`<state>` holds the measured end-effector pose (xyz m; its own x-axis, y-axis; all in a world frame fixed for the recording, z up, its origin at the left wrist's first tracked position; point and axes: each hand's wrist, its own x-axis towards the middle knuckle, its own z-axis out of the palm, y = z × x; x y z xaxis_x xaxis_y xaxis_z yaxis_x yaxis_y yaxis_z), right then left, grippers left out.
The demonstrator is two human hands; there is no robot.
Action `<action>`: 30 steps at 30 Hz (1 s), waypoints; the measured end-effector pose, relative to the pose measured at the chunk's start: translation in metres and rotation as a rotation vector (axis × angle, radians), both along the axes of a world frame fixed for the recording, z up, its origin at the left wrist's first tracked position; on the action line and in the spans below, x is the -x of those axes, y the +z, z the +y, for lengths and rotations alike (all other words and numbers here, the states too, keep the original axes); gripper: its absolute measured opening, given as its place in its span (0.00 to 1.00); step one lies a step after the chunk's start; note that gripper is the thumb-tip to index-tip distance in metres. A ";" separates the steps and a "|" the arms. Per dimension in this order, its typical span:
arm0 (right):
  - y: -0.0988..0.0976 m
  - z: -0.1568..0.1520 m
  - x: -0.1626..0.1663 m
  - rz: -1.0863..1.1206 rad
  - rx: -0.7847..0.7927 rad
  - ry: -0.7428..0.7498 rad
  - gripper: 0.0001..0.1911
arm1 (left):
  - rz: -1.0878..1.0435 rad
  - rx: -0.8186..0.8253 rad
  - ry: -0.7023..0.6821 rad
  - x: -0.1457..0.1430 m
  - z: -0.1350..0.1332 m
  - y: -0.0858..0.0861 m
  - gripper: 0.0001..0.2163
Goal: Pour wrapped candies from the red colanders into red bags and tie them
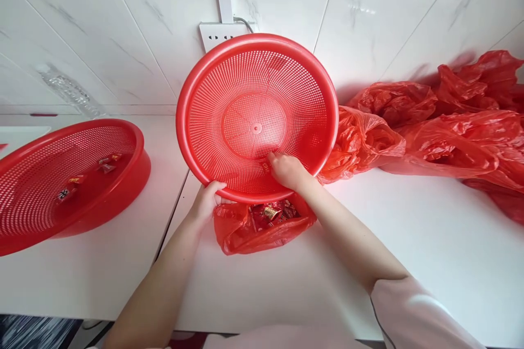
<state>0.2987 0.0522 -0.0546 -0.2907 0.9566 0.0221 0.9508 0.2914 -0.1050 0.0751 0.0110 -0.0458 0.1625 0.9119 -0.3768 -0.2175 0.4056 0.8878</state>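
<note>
A red plastic strainer basket is tipped up toward me, its mesh inside facing me. My left hand grips its lower left rim, thumb over the edge. Inside the basket, near the lower right wall, my right hand has its fingers closed on what looks like a small red wrapped packet, mostly hidden by the fingers. Under the basket's lower rim sits an open red plastic bag. Shiny red and gold wrapped packets show in its mouth.
At left, a second red strainer basket leans tilted, with several small wrapped pieces in it. Crumpled red plastic bags lie along the wall at right. A power strip is behind the basket. The white table has a seam at left.
</note>
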 end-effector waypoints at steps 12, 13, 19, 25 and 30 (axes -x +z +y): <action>0.022 -0.010 -0.004 0.209 0.234 0.337 0.17 | -0.002 0.007 0.061 -0.001 -0.001 0.005 0.15; 0.024 -0.011 -0.005 0.234 0.251 0.357 0.17 | -0.004 0.006 0.077 -0.001 0.000 0.004 0.14; 0.034 -0.016 -0.007 0.406 0.185 0.395 0.13 | 0.000 -0.033 0.107 0.004 0.006 -0.005 0.13; 0.064 -0.022 -0.032 0.700 0.424 0.502 0.09 | 0.124 -0.119 0.232 0.016 0.015 -0.004 0.17; 0.078 -0.031 -0.050 0.604 0.626 0.540 0.09 | 0.305 -0.077 0.297 0.031 0.025 -0.006 0.20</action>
